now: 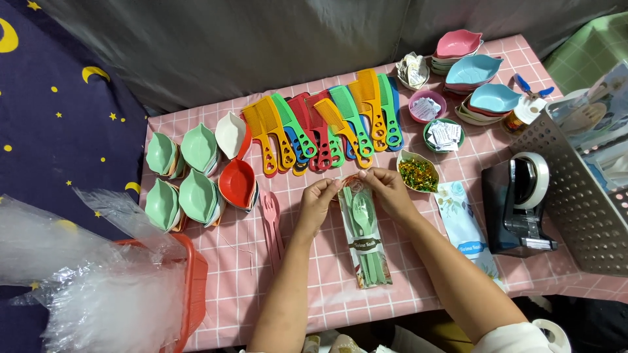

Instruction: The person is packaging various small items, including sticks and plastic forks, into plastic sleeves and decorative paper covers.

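Note:
A clear packet holding a green spoon and fork set [365,235] lies lengthwise on the pink checked tablecloth [314,287]. My left hand [318,196] and my right hand [386,186] both pinch the packet's top end, fingertips close together. A pink spoon and fork [271,219] lie loose just left of my left hand. A small dish of green and gold twist ties [417,174] sits right of my right hand.
A fanned row of coloured combs [324,127] lies behind the hands. Stacks of green, white and red leaf-shaped dishes [199,173] stand at the left, pink and blue ones [474,72] at the back right. Black tape dispenser [520,206], metal basket [582,189], red basket with plastic bags [131,294].

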